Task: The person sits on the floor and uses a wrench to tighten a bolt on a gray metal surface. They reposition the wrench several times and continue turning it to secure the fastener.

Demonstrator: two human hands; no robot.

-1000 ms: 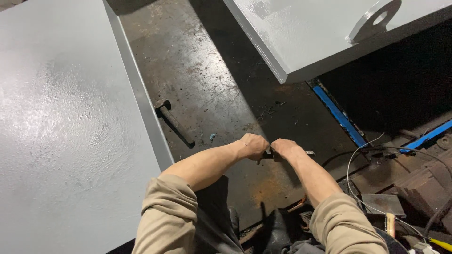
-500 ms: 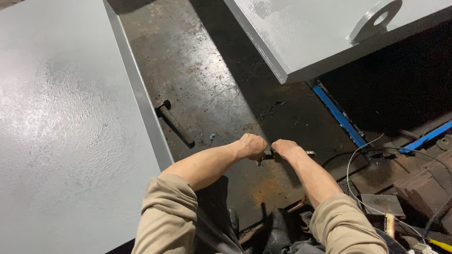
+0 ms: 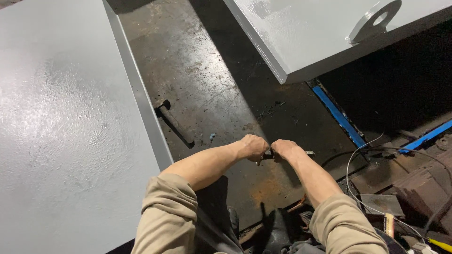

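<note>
Hands — left [image 3: 254, 146], right [image 3: 284, 148] — both clench one small dark tool [image 3: 268, 154].

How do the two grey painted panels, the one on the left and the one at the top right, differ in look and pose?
The left panel fills most of the frame's left side and lies beside the left hand; the top-right panel sits further off, across the dark floor. The top-right panel carries a lug with a round hole; the left panel shows none. The left panel's surface looks mottled and glossy, the other smoother. Both are grey with straight edges.
</note>
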